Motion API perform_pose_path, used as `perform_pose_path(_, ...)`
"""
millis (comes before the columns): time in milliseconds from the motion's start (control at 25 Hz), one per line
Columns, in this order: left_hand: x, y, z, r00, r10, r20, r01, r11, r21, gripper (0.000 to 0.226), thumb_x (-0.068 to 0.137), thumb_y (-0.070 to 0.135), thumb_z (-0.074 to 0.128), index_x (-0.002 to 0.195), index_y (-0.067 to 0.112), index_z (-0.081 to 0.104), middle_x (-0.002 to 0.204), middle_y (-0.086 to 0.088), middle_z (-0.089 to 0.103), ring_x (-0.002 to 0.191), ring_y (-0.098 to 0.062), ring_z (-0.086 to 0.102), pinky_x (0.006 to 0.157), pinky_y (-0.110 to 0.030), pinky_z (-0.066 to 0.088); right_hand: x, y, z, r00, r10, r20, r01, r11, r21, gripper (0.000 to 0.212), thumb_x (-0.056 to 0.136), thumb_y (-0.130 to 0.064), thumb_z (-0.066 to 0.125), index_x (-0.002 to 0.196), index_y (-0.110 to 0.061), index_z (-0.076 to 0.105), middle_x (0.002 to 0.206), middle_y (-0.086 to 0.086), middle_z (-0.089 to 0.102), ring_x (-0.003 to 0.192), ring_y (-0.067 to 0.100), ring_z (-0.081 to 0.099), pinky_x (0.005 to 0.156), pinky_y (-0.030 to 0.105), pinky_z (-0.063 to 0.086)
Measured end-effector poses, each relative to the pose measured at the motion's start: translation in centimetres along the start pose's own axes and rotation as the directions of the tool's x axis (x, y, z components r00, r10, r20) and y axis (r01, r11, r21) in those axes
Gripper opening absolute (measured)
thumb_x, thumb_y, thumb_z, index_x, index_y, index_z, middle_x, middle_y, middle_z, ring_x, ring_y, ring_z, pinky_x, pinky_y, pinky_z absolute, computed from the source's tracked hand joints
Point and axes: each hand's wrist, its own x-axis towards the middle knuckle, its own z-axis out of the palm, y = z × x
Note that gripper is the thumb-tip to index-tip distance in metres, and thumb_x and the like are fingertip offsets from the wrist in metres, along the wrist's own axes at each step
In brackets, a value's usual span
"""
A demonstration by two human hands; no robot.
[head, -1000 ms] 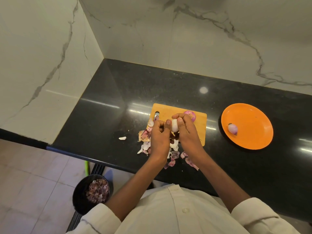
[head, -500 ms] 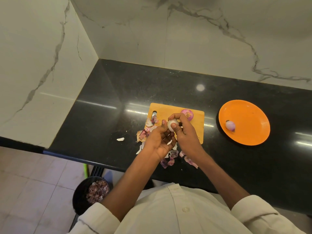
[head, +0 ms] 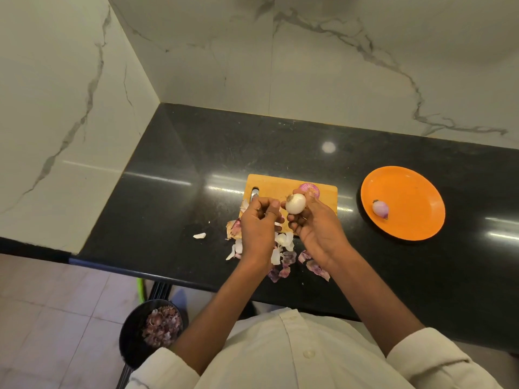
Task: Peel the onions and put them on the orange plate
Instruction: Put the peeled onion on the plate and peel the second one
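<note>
The right hand [head: 317,223] holds a peeled white onion [head: 295,203] above the near part of the wooden cutting board [head: 269,189], its fingers [head: 295,220] curled under and around the bulb, with the rooty tip pointing left. The left hand [head: 258,220] is just beside it, fingers bent inward with the thumb tip close to the onion; whether they pinch a scrap of skin cannot be told. Behind the right hand, a purple unpeeled onion [head: 309,188] lies on the far edge of the board, partly hidden. A small metal tool tip [head: 254,195] shows near the board's handle slot, mostly covered by the left hand.

On the black stone surface [head: 179,197], loose onion skins [head: 283,248], white and purple, lie scattered along the board's near edge and under both wrists, and one white flake [head: 199,235] lies apart to the left. The orange plate [head: 412,192] sits well to the right of the board and carries one peeled pale purple onion [head: 380,209] near its left side.

Down on the tiled floor [head: 50,318], a black bin [head: 132,341] holds a heap of purple peels [head: 161,327]. The person wears white sleeves [head: 438,360] rolled up the forearms
</note>
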Motion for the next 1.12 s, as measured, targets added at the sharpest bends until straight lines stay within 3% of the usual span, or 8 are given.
perform_pose_path(160,-0.2,-0.4,0.2,0.995,0.092,0.033,-0.094,0.993,0.069,0.02,0.101,0.029,0.073,0.108,0.011,0.069,0.105,-0.014,0.073,0.097,-0.035,0.07,0.086,-0.049,0.06,-0.6,0.1,0.4,0.998,-0.025,0.06,0.029,0.998,-0.052,0.037,0.11,-0.032,0.053,0.13,-0.004,0.066,0.092,0.004,0.074,0.07,0.008,0.063,0.066,0.024,0.053)
perform_pose_path(360,0.2,-0.5,0.5,0.989,0.143,0.043,-0.147,0.984,0.102,0.015,0.106,0.02,0.065,0.099,0.007,0.063,0.092,-0.016,0.063,0.081,-0.019,0.056,0.075,-0.036,0.054,-1.0,0.2,0.5,0.993,-0.086,0.08,0.101,0.972,-0.211,0.031,0.111,-0.031,0.049,0.117,-0.011,0.072,0.086,0.003,0.07,0.065,0.005,0.06,0.061,0.021,0.049)
perform_pose_path(520,0.0,0.0,1.3,0.996,-0.072,0.061,0.069,0.996,0.052,0.036,0.112,0.017,0.052,0.081,0.028,0.067,0.088,-0.003,0.062,0.085,-0.022,0.053,0.077,-0.041,0.051,-1.3,0.0,-0.3,0.966,-0.227,0.125,0.259,0.852,-0.454,0.026,0.112,-0.025,0.048,0.119,-0.016,0.071,0.098,0.001,0.068,0.077,0.007,0.06,0.065,0.019,0.05)
perform_pose_path(640,-0.1,0.4,2.1,0.957,-0.286,0.042,0.288,0.957,-0.042,0.037,0.111,0.012,0.045,0.083,0.023,0.066,0.095,-0.006,0.061,0.09,-0.022,0.053,0.079,-0.039,0.052,-1.6,0.2,-0.8,0.954,-0.268,0.137,0.3,0.828,-0.474,0.023,0.111,-0.012,0.047,0.119,-0.014,0.069,0.103,-0.005,0.067,0.078,-0.003,0.062,0.069,0.017,0.052)
perform_pose_path(760,-0.3,1.3,3.0,0.923,-0.386,0.003,0.381,0.909,-0.172,0.032,0.113,0.017,0.044,0.091,0.018,0.066,0.098,-0.007,0.065,0.092,-0.02,0.056,0.078,-0.038,0.052,-1.9,0.8,-0.8,0.952,-0.283,0.117,0.305,0.844,-0.441,0.026,0.11,-0.009,0.048,0.118,-0.02,0.069,0.107,-0.005,0.073,0.092,0.004,0.069,0.081,0.024,0.057)
perform_pose_path(920,-0.9,1.5,3.5,0.957,-0.288,0.002,0.283,0.937,-0.206,0.032,0.114,0.018,0.046,0.088,0.018,0.064,0.084,0.0,0.064,0.083,-0.015,0.059,0.07,-0.032,0.057,-1.1,0.6,-1.5,0.972,-0.235,0.024,0.232,0.927,-0.296,0.026,0.111,-0.017,0.047,0.126,-0.019,0.069,0.121,0.004,0.075,0.11,0.026,0.071,0.099,0.046,0.056)
perform_pose_path(1040,-0.7,1.4,3.2,0.984,-0.176,-0.011,0.174,0.98,-0.1,0.025,0.115,0.022,0.046,0.101,0.013,0.065,0.083,-0.003,0.059,0.077,-0.014,0.061,0.059,-0.023,0.056,-1.1,0.3,-2.3,0.975,-0.223,0.023,0.221,0.944,-0.243,0.027,0.111,-0.017,0.048,0.125,-0.017,0.071,0.12,0.002,0.076,0.105,0.025,0.07,0.096,0.049,0.053)
perform_pose_path(1120,-0.8,1.2,3.2,0.993,-0.116,0.03,0.117,0.992,-0.039,0.02,0.113,0.023,0.051,0.111,0.009,0.066,0.093,-0.011,0.066,0.081,-0.017,0.066,0.062,-0.025,0.059,-1.3,0.1,-2.5,0.968,-0.248,0.046,0.251,0.927,-0.277,0.025,0.111,-0.019,0.05,0.124,-0.02,0.072,0.119,0.002,0.075,0.106,0.029,0.07,0.095,0.051,0.056)
